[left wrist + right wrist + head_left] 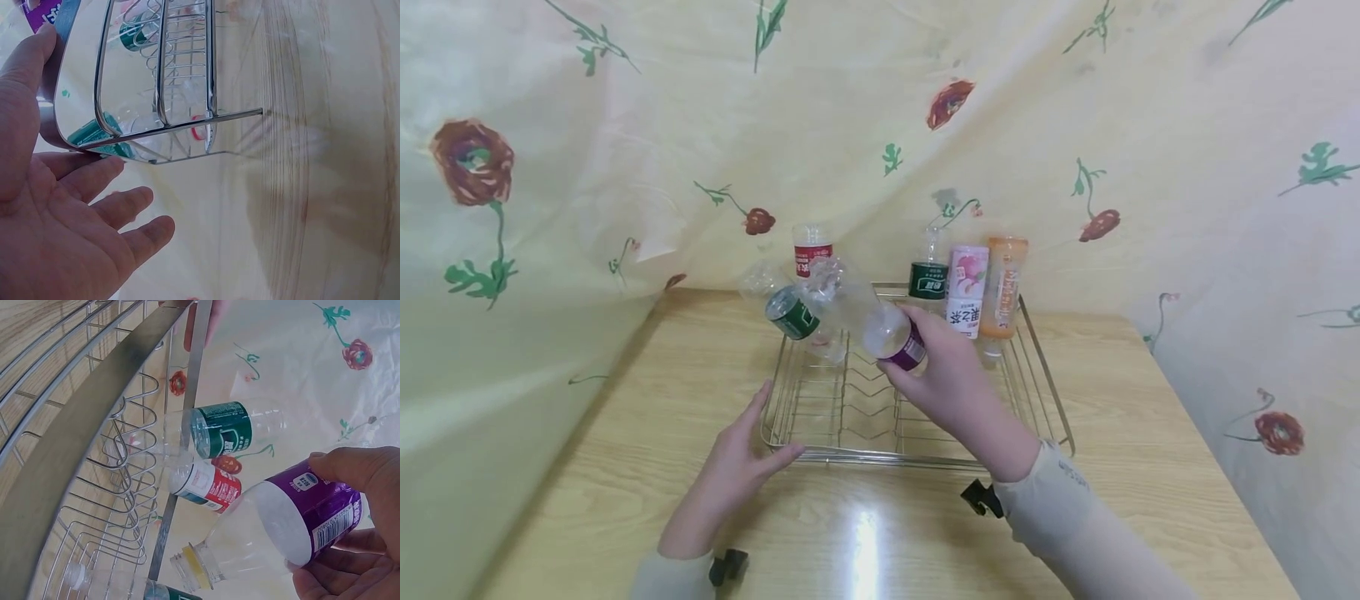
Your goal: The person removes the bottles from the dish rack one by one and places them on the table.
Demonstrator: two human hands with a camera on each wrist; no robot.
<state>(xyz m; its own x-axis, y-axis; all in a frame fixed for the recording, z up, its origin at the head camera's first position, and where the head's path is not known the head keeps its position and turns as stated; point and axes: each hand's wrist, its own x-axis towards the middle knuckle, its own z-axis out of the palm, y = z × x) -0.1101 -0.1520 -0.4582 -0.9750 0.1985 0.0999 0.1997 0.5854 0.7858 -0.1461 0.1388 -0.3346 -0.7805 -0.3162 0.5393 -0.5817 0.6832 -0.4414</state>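
Note:
My right hand (951, 379) grips a clear plastic bottle (886, 332) by its purple label, above the wire rack (917, 458). In the right wrist view this bottle (250, 531) is tilted, its uncapped neck with a yellow ring pointing down toward the rack. At the rack's front left corner, my left hand (737, 458) has thumb and fingers spread apart. The left wrist view shows that hand (69, 225) right at the metal rim, fingers extended. Near the rack's left side are a green-labelled bottle (793, 313) and a red-labelled bottle (814, 254).
Along the rack's back right stand a green-labelled bottle (928, 281), a pink-and-white bottle (967, 287) and an orange bottle (1003, 287), necks down. The rack rests on a wooden table (1120, 400). A flowered cloth (865, 100) hangs close behind.

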